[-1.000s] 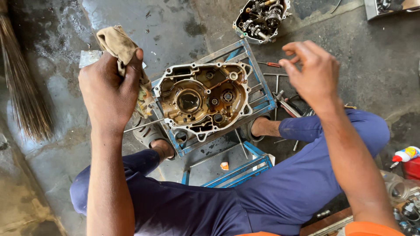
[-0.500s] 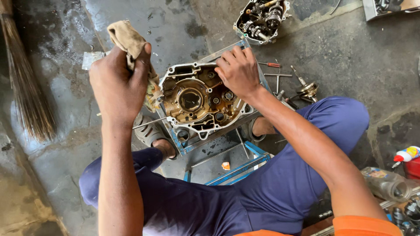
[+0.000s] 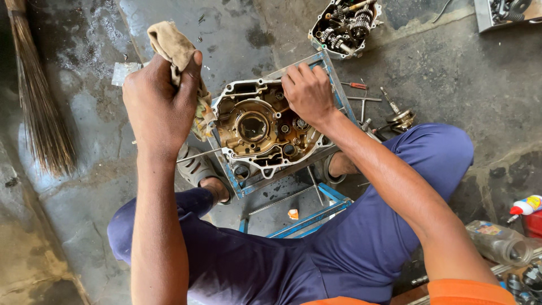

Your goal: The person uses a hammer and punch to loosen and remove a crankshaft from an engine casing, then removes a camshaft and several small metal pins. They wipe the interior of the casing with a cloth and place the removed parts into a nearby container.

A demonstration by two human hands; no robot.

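Nearest the camera, the person sits on the ground in dark blue trousers (image 3: 316,248), knees spread around a blue metal stand (image 3: 333,85). The right hand (image 3: 307,93) has come down within the last second: it was lifted, open and clear of the work, and now it rests on the upper right edge of the engine crankcase half (image 3: 259,130) that lies open-side up on the stand. Its fingers are curled over the casing rim; whether they pinch anything small underneath cannot be told. That shift means the casing is now steadied or handled directly by this hand rather than left alone.

The left hand (image 3: 161,104) has stayed raised beside the left edge of the casing, closed in a fist around a dirty beige rag (image 3: 172,45), whose loose end hangs down to touch the casing's rim.

Farther out, a screwdriver (image 3: 354,85) and loose shaft parts (image 3: 398,116) lie on the oily concrete to the right, a second casing full of gears (image 3: 344,25) sits beyond the stand, and a broom (image 3: 34,96) lies at the far left
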